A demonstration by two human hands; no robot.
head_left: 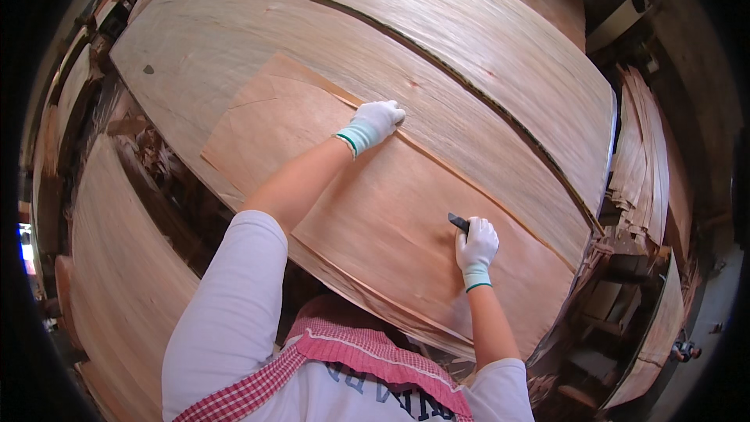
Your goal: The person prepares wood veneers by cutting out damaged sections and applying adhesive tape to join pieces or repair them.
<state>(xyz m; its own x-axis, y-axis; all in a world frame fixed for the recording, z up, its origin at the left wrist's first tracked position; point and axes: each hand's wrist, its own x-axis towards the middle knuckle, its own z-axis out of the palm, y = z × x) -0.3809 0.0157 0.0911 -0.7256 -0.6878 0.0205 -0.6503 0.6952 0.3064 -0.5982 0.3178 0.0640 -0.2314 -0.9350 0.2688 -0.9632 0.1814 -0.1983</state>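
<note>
A reddish-brown veneer sheet (375, 211) lies on a larger stack of pale wood sheets (234, 23) before me. Along its far edge runs a narrow orange-brown strip (469, 177). My left hand (377, 120), in a white knit glove with a teal cuff, is closed over that edge; what its curled fingers hold, if anything, is hidden. Gloved the same way, my right hand (477, 246) grips a short black knife-like tool (458, 222) just above the right half of the veneer. The tool's end points up and left, and any blade is too small to tell.
A long dark gap (437, 62) curves across the pale stack beyond the veneer. Another wood stack (125, 242) stands to my left. Bundled veneer strips (642, 160) hang at the right, above a leaning board (652, 336).
</note>
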